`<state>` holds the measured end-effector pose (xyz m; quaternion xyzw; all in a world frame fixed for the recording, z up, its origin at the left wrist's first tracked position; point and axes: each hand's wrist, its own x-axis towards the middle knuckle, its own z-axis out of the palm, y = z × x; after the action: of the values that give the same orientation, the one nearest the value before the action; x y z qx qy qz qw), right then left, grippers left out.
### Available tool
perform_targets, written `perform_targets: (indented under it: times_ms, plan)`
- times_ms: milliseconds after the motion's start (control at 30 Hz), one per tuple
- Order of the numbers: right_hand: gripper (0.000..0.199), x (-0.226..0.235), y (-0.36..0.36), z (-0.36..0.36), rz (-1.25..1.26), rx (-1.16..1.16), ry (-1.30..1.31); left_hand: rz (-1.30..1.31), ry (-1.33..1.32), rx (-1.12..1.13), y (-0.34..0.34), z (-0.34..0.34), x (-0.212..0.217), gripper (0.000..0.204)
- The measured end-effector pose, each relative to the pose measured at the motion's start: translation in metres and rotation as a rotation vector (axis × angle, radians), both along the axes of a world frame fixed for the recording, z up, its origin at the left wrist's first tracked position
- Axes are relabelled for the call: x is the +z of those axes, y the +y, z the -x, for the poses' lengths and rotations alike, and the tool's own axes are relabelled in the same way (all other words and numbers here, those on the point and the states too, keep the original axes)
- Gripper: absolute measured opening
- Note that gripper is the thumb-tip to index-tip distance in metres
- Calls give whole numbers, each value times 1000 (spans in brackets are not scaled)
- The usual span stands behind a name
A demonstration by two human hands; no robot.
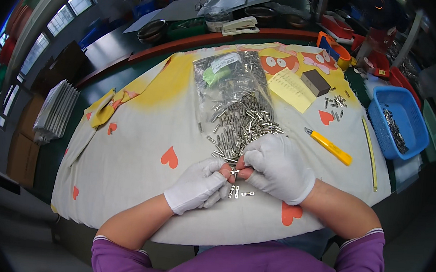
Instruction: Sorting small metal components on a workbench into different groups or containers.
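Observation:
Both my hands wear white gloves with bare fingertips and meet at the near edge of a heap of small metal parts. My left hand (200, 185) pinches one end of a small silver metal part (234, 172). At its other end, the fingertips of my right hand (277, 164) grip the same piece. Just below my fingers, several like metal pieces (236, 191) lie apart on the cloth. Beyond my hands the heap of metal parts (248, 120) spills from a clear plastic bag (201, 90).
A yellow utility knife (331, 148) lies right of the heap. Farther off are a yellow paper note (290, 89), a dark block (315, 83) and a small cluster of parts (339, 101). At the right stand a yellow strip (369, 154) and a blue basket (416, 125) holding metal parts.

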<state>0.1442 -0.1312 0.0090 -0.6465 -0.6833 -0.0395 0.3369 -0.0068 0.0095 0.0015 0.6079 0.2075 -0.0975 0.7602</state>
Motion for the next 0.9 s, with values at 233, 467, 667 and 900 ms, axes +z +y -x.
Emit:
perform_targets:
  times_ms: [233, 467, 667, 900]
  plan:
    - [11, 25, -21, -50, -15, -475, -167, 23, -74, 1, 8, 1, -10, 22]
    - [11, 36, -59, -103, 176, -1078, 42, 268, -262, 50, 20, -2, -22, 24]
    - [17, 17, -27, -56, 121, -92, 86, 447, -311, 101, 24, -4, -22, 24]
    - [18, -1, -8, 8, 428, 166, -161, 450, -314, 83, 24, -4, -21, 24]
